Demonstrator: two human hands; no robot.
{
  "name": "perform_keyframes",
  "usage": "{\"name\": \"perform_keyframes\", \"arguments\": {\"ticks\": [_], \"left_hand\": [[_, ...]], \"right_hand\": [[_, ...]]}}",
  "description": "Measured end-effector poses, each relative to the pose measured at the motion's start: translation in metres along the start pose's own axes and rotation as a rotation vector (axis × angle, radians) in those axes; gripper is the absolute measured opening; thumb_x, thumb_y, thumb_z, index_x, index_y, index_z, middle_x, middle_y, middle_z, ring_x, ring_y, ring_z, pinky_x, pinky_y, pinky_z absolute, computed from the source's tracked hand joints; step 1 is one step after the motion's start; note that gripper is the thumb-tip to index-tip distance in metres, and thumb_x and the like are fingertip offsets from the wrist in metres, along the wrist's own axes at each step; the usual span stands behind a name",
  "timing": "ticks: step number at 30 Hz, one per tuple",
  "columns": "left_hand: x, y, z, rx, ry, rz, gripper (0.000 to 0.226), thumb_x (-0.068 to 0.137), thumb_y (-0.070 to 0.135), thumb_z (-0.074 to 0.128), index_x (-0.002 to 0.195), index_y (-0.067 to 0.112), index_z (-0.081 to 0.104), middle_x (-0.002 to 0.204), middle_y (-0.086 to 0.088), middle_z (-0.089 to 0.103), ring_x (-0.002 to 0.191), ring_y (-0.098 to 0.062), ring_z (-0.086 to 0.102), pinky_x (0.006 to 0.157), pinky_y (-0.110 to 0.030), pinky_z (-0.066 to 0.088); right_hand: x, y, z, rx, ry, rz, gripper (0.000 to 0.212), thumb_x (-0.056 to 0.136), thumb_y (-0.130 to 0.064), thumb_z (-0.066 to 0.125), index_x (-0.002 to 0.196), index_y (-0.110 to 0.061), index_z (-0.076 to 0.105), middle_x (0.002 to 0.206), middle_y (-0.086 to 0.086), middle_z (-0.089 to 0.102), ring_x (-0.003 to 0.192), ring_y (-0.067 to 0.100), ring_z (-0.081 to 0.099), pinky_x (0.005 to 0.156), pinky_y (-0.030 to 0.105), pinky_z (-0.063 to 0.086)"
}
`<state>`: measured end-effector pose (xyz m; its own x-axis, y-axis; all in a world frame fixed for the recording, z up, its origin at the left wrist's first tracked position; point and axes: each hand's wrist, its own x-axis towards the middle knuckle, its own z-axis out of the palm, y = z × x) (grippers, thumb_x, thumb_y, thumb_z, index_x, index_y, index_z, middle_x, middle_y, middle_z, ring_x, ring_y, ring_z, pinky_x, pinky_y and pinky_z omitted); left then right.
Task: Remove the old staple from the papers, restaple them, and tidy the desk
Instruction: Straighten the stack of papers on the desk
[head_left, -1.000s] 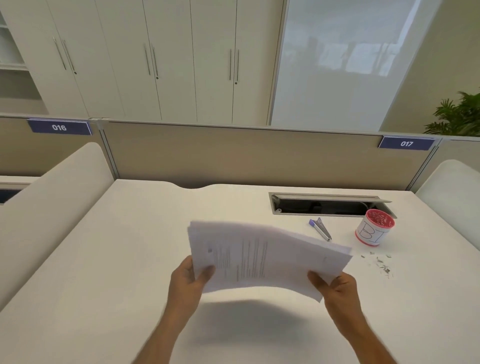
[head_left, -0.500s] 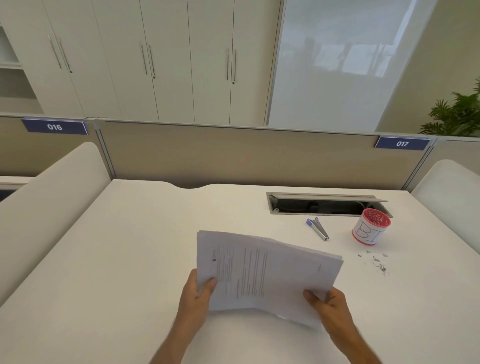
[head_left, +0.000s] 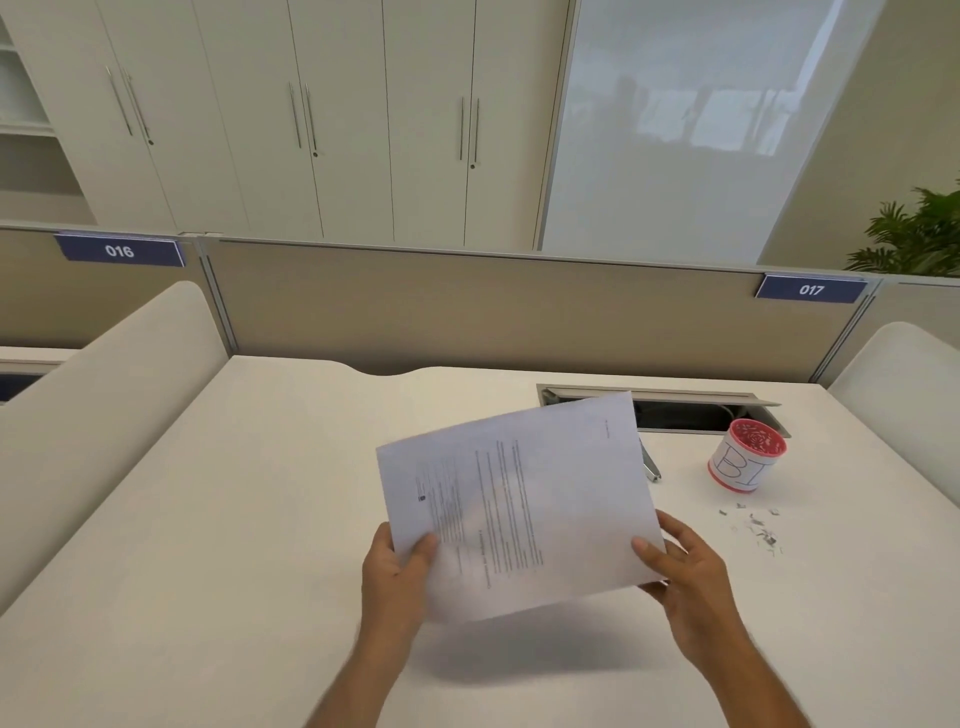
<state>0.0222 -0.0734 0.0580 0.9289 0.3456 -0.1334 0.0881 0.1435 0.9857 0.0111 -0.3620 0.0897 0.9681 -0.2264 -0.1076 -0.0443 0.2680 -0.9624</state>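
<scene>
I hold a stack of printed white papers (head_left: 524, 499) upright above the white desk (head_left: 218, 519), its face turned toward me. My left hand (head_left: 397, 566) grips the lower left corner and my right hand (head_left: 685, 564) grips the lower right edge. Behind the papers, only the metal tip of a stapler (head_left: 650, 465) shows. A red cup (head_left: 744, 453) with a white label stands to the right, and several loose old staples (head_left: 756, 525) lie scattered in front of it.
An open cable slot (head_left: 691, 410) sits at the back of the desk, just behind the cup. A beige partition (head_left: 467, 312) closes the far side. Curved white dividers stand at the left (head_left: 104, 395) and right (head_left: 904, 374) edges.
The papers have tilted up from nearly flat to upright and risen, now covering most of the stapler. Both hands kept their grip.
</scene>
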Motion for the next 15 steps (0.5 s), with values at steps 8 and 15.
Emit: {"name": "perform_keyframes", "arguments": {"ticks": [8,15], "left_hand": [[-0.025,-0.009,0.026,-0.17,0.098,-0.216,0.011,0.09,0.011,0.066,0.098,0.018,0.063,0.096,0.001,0.073,0.087,-0.022,0.07,0.081,-0.042,0.057],[-0.05,-0.022,0.028,-0.309,0.001,-0.481,0.023,0.086,0.001,0.066,0.103,0.016,0.068,0.095,-0.004,0.076,0.09,-0.03,0.071,0.077,-0.045,0.059]], "right_hand": [[-0.017,0.016,0.045,0.342,0.024,0.238,0.026,0.07,-0.004,0.071,0.095,-0.01,0.067,0.095,0.011,0.075,0.082,0.025,0.072,0.066,0.037,0.06],[-0.022,0.034,0.066,0.083,0.242,0.243,0.026,0.083,0.004,0.069,0.108,-0.001,0.064,0.1,0.015,0.073,0.092,0.035,0.069,0.081,0.046,0.056]]}}
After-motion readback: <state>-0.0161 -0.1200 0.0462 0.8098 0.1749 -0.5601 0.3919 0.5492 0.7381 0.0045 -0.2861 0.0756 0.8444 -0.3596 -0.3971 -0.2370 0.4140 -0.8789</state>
